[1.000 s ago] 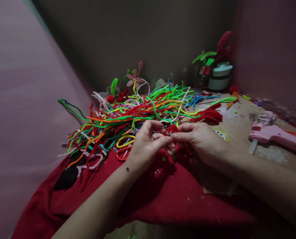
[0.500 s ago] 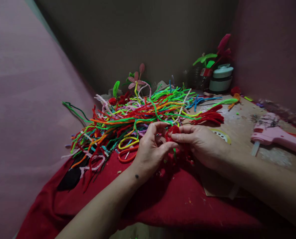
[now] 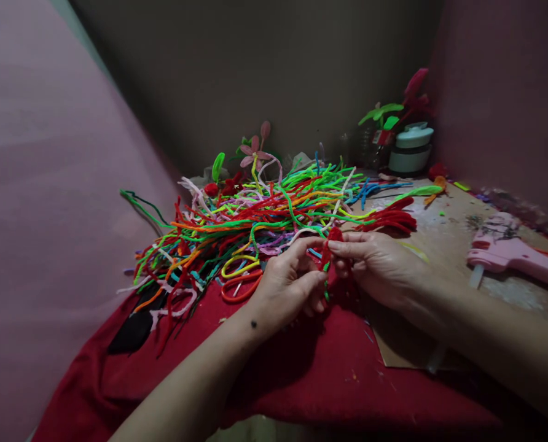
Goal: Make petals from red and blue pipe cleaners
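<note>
My left hand (image 3: 287,285) and my right hand (image 3: 378,264) meet over a red cloth (image 3: 301,368), both pinching a small red pipe-cleaner piece (image 3: 333,270) with a bit of green stem showing below. The left thumb and fingers close on its left side. The right fingers press on its top and right side. Just beyond the hands lies a big heap of coloured pipe cleaners (image 3: 255,215).
A pink glue gun (image 3: 513,255) lies at the right on the brown board (image 3: 444,227). A bundle of red pipe cleaners (image 3: 391,218) rests behind my right hand. Finished pipe-cleaner flowers (image 3: 253,150) and a pale lidded jar (image 3: 410,150) stand at the back wall.
Both hands have shifted slightly right and down with the red piece, turning it between the fingers. The view has drifted a little.
</note>
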Demonstrator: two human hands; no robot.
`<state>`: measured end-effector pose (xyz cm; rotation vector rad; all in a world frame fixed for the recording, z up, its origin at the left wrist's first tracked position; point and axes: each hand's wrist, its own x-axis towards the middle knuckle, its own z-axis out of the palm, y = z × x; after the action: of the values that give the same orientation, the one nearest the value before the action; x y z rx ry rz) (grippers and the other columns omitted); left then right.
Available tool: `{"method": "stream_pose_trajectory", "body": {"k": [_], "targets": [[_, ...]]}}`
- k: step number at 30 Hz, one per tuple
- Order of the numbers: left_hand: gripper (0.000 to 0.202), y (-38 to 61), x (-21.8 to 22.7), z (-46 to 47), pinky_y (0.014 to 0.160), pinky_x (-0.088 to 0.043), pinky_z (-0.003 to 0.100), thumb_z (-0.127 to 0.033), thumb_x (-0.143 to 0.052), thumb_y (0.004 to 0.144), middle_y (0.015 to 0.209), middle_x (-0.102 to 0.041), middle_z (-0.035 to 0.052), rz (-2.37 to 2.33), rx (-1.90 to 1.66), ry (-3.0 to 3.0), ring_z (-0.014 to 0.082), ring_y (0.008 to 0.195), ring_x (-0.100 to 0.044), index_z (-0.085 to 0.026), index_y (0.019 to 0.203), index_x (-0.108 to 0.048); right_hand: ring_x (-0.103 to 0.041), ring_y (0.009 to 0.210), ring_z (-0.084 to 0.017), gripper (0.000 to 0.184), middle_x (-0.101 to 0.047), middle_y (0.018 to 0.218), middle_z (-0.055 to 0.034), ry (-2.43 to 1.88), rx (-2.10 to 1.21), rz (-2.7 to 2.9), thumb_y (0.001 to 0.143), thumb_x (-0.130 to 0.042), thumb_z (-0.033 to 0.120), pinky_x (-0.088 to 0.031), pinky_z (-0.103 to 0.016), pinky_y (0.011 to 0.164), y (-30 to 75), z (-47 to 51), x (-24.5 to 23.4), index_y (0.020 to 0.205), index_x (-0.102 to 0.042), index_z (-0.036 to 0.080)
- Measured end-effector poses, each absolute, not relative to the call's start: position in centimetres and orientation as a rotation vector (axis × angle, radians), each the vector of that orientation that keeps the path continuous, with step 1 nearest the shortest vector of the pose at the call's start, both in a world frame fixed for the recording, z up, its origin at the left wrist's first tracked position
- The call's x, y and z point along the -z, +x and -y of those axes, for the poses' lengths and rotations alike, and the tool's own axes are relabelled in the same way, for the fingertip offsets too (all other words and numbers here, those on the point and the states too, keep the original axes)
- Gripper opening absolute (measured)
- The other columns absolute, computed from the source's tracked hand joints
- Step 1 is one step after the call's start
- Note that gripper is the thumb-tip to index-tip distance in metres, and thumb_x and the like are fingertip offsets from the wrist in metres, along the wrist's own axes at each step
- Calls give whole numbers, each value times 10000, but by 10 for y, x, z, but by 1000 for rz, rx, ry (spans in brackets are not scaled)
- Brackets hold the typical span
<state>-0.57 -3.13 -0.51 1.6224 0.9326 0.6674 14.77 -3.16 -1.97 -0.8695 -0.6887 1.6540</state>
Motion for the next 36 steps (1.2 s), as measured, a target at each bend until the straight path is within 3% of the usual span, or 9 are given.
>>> {"method": "stream_pose_trajectory", "body": {"k": [5,10,14,18,25,29,36], "targets": [[389,-4,-1,32,362,-457,196,-252,-551,788,553,-567,-50,-919,-589,1539,116,389,-564,-196,1151,-425,-444,418,-63,92,-527,501,29,-887,-1571,746,638,-688,150,-341,-200,406,147,32,23,618,-599,144],[258,-4,-2,29,323,-424,180,-385,-529,805,539,-591,-27,-975,-640,1516,113,356,-555,-170,944,-493,-450,391,-68,127,-537,488,32,-931,-1537,829,619,-706,202,-317,-204,384,147,33,22,624,-589,151],[194,-4,-1,29,295,-375,150,-348,-539,794,609,-619,4,-1015,-648,1472,101,390,-565,-155,809,-522,-500,405,-95,90,-566,510,27,-950,-1564,905,627,-660,158,-352,-212,397,145,37,20,676,-585,165],[171,0,1,32,303,-365,152,-299,-496,817,495,-582,-12,-1057,-691,1490,82,329,-506,-148,737,-511,-505,425,-88,63,-578,524,21,-990,-1460,1033,631,-606,112,-372,-199,413,142,40,22,673,-597,157],[172,8,11,33,307,-367,166,-313,-465,831,453,-564,-34,-1038,-763,1464,90,308,-490,-169,739,-461,-457,375,-78,107,-524,450,22,-1052,-1427,1155,641,-525,92,-340,-194,378,143,40,21,557,-552,152],[186,3,10,29,311,-375,168,-337,-485,826,490,-586,-25,-1047,-831,1458,92,330,-506,-164,757,-468,-525,457,-100,67,-593,548,-3,-1016,-1414,1181,692,-572,157,-389,-209,438,147,38,23,626,-584,156],[200,-7,4,20,309,-375,170,-340,-499,823,478,-581,-24,-1065,-916,1464,82,316,-483,-160,740,-475,-410,333,-60,153,-526,455,24,-1086,-1588,1224,693,-677,287,-306,-191,325,149,36,22,667,-603,155]]}}
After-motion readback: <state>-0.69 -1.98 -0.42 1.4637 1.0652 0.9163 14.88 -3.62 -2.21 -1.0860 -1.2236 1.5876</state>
